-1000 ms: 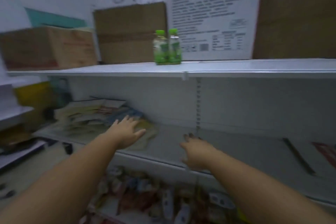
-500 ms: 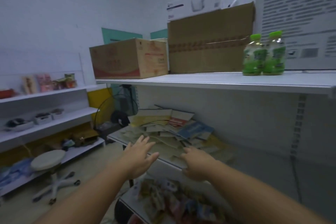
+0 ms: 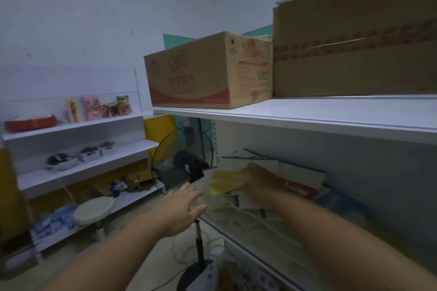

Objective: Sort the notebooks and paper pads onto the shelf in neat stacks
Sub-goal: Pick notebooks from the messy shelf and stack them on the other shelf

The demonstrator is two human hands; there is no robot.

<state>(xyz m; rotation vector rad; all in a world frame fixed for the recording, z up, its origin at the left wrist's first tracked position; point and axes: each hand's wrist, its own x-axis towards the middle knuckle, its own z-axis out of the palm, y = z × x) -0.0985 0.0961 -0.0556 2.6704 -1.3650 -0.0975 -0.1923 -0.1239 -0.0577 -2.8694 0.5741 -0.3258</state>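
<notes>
A: Where was the left grip (image 3: 182,210)?
B: Its fingers were spread apart and held nothing. It was poised just off the front edge of the shelf (image 3: 248,250), beside the loose heap of notebooks and pads (image 3: 250,207).
A: And the right grip (image 3: 259,179)?
B: It rested on a yellow pad (image 3: 223,182) atop that heap. Blur hid whether its fingers lay flat or curled. A printed carton (image 3: 201,73) stood on the upper shelf (image 3: 307,113).

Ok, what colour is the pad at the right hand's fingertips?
Yellow. The pad at the right hand shows in the head view, the only view.
</notes>
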